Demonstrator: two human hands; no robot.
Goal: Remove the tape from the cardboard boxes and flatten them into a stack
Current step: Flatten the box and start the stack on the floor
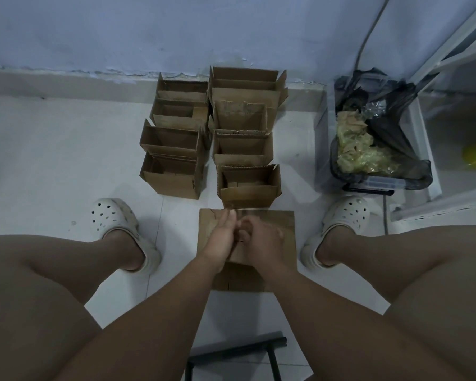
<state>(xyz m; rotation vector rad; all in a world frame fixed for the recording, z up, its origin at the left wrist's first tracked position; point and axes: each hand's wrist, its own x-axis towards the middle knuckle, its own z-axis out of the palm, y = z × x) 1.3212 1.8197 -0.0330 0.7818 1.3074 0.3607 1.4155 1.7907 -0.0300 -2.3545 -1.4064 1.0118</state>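
Left hand (221, 239) flat at edge of flattened box (285, 225); right hand (261, 239) curled, grip unclear.

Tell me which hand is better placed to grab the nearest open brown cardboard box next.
Probably the left hand: its straight fingers reach the far edge of the flattened brown cardboard sheet, just short of the nearest open brown cardboard box. The right hand sits farther back.

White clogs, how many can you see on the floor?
2. The left clog and the right clog are on the feet, either side of the flattened cardboard. None hidden.
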